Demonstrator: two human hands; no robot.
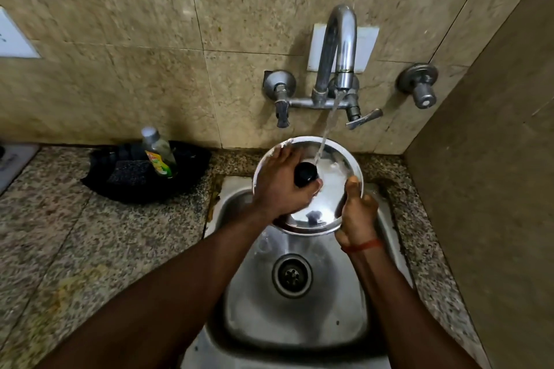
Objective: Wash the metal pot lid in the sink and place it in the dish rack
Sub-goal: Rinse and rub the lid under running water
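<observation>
A round shiny metal pot lid (332, 186) with a black knob (305, 174) is held tilted over the steel sink (236, 302). My left hand (280, 186) lies across its left half, with fingers around the knob. At the lid's lower right rim, my right hand (358, 214) grips the edge, thumb on the top face. Water runs from the tap (338, 48) onto the lid just right of the knob. No dish rack is in view.
A dish soap bottle (159, 153) and a dark scrub pad (129, 174) sit in a black holder (192, 171) on the granite counter (90, 243) left of the sink. Tap handles (362, 118) stick out from the tiled wall. A wall stands close on the right.
</observation>
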